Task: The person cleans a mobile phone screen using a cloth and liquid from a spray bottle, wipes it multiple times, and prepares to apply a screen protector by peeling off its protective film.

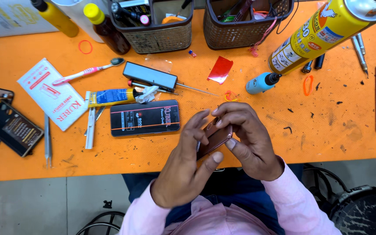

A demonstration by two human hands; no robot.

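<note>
Both hands hold a small reddish-brown phone (216,138) over the near edge of the orange table (327,130). My left hand (183,167) cups it from below, thumb pressed on its lower edge. My right hand (246,139) wraps over its top and right side, fingers curled on the upper corner. Pink sleeves cover both wrists. Just left of the hands lies a black flat box (145,117) with red lines.
On the table lie a glue tube (112,96), a pink toothbrush (86,72), a white packet (51,93), tweezers (47,139), a black phone case (7,126), a blue dropper bottle (262,82), a yellow spray can (322,30), and two baskets (157,30) at the back.
</note>
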